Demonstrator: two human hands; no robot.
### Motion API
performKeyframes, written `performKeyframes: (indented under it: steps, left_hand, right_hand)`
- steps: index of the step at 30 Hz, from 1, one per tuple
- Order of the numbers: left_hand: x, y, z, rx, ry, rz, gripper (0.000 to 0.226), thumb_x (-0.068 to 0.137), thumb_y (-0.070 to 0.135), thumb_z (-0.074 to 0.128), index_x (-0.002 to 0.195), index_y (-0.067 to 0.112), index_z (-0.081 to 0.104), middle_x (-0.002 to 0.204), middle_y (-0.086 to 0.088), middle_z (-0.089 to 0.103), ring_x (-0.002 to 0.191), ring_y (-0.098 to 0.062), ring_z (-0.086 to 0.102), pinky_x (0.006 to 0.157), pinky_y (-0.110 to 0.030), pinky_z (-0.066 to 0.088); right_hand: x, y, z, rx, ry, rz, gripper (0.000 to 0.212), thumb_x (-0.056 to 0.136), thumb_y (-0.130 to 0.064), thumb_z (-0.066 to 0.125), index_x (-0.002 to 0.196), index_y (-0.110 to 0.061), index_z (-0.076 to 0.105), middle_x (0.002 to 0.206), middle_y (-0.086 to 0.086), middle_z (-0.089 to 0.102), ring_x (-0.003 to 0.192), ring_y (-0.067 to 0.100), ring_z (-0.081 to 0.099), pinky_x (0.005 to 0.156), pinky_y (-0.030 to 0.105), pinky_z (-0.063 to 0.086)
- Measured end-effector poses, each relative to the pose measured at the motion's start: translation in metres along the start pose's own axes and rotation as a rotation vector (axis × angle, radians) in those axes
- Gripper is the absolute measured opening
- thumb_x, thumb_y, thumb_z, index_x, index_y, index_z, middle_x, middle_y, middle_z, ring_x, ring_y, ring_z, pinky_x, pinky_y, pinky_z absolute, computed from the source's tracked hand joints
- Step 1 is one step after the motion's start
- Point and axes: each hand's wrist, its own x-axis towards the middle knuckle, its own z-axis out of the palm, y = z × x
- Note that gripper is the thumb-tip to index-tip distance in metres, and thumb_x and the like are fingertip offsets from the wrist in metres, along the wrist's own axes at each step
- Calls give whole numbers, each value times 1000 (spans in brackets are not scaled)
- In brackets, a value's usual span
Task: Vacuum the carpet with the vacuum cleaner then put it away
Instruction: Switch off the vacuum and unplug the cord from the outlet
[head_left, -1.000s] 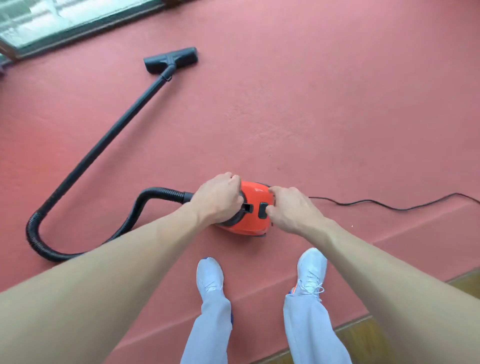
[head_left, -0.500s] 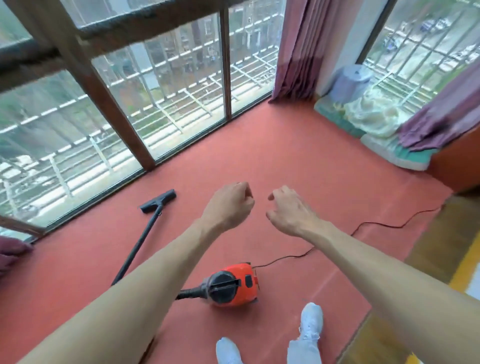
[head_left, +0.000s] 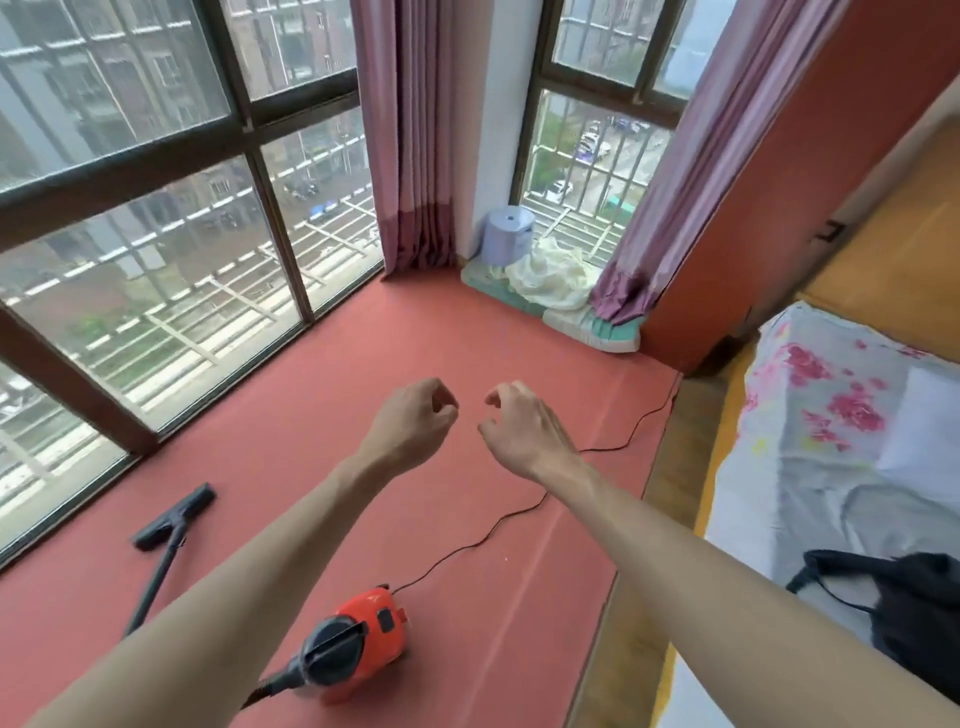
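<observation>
A salmon-red carpet (head_left: 363, 364) fills the floor of a corner room, bounded on the left of the frame by tall dark-framed windows (head_left: 156, 208) and at the top centre by mauve curtains (head_left: 410, 130) hanging to the floor. In the far corner a pale blue cylinder (head_left: 510, 234) stands beside a heap of cream cloth (head_left: 550, 280) on a green-edged cushion (head_left: 597, 327). At the right edge lies a bed with a grey sheet printed with pink flowers (head_left: 831, 415), and a black bag (head_left: 914, 613) rests on it lower down. The small orange canister vacuum cleaner with a black front cap (head_left: 358, 642) sits on the carpet at the lower centre, untouched by either hand. Its thin black power cord (head_left: 519, 514) trails toward the upper right, while its black floor nozzle on a black wand (head_left: 174, 514) lies at the lower left near the window. Both bare arms reach forward in mid-frame above the carpet: the left hand (head_left: 415, 421) and the right hand (head_left: 519, 421) hang close together, fingers loosely curled, holding nothing.
</observation>
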Motion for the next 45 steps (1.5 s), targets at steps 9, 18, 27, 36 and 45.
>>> performKeyframes:
  steps: [9,18,27,36,45]
  left_hand:
    - [33,150,50,97,-39,194,14,86,12,56,92,12,69,85,-4,68,85,-26,63,75,-35,49]
    - [93,250,114,163,-99,340,11,85,16,59,90,15,69,85,4,65,84,-18,59,71,-29,44]
    - [225,332,178,108,-221,533,16,87,9,56,92,2,69,93,-11,71,86,-26,64,78,-39,53]
    - [363,399,229,54,-354,671,16,92,15,56,98,8,69,98,-5,72,88,-21,66,80,-39,55]
    - [493,449,298,101,-430,686,14,93,14,57,97,8,69,89,4,66,82,-14,65,70,-23,50]
  right_hand:
    - [-10,104,-132,60,180,22,37,92,-22,54,126,-10,58,125,9,59,112,24,59,96,33,46]
    - [9,210,-206,145,257,173,32,90,-16,52,118,-8,63,120,9,62,113,25,58,93,30,43]
    - [98,295,-249,147,319,363,29,91,-19,50,117,-11,62,120,8,58,110,26,56,91,33,45]
    - [193,357,-317,134,372,487,33,93,-20,51,124,-12,58,125,7,55,116,24,54,97,35,45]
    - [287,459,-361,156,395,593,33,96,-18,50,128,-10,55,129,9,53,118,24,53,97,34,44]
